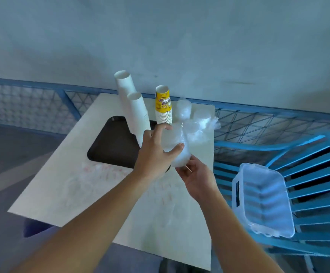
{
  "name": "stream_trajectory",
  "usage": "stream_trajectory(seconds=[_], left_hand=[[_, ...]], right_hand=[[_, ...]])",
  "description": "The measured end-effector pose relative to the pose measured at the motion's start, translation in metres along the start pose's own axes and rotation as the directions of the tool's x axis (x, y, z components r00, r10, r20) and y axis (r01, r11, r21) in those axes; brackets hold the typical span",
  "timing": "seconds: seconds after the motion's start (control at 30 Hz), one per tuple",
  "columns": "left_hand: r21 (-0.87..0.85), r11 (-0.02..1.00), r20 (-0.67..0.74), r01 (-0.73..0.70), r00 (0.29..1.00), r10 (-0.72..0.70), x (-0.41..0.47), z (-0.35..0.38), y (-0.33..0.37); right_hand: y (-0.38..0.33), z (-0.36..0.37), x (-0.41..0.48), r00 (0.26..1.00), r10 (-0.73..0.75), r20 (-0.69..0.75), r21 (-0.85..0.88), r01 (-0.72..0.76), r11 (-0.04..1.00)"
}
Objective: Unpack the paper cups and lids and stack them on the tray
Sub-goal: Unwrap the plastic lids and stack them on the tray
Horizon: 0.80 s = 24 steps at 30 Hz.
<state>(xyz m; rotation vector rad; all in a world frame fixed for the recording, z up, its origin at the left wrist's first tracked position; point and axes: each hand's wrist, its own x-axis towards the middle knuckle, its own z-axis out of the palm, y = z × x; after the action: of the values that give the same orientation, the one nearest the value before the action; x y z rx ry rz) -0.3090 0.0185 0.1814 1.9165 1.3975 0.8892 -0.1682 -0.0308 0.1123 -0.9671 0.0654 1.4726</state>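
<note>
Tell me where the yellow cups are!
In the head view, the yellow cups stand at the far side of the table, between the white cups and the wrapped lids.

Pale table (42, 194) carries dark tray (109, 146), wrapped lid stacks (201, 117) far right, clear wrappers (101, 170) near front.

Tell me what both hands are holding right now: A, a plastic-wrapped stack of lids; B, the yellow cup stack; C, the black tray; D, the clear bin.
A: the left hand and right hand both grip the plastic-wrapped stack of lids above the table.
</note>
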Motion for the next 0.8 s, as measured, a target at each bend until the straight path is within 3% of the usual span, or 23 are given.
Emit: stream_trajectory(seconds=[0.23,0.53,0.8], left_hand=[[-0.001,0.994,-0.037,0.107,0.994,-0.107,-0.022,-0.056,-0.026],[0.027,0.981,-0.049,0.195,0.98,-0.193,0.002,-0.087,-0.05],[0.057,0.968,-0.064,0.244,0.969,-0.241,0.019,-0.109,-0.074]], right_hand=[[0.05,0.015,-0.022,0.995,0.032,0.095,-0.115,-0.021,0.993],[0.064,0.044,0.004,0.98,0.083,0.18,-0.336,-0.018,0.942],[0.081,0.073,0.031,0.978,0.132,0.161,-0.393,-0.059,0.918]])
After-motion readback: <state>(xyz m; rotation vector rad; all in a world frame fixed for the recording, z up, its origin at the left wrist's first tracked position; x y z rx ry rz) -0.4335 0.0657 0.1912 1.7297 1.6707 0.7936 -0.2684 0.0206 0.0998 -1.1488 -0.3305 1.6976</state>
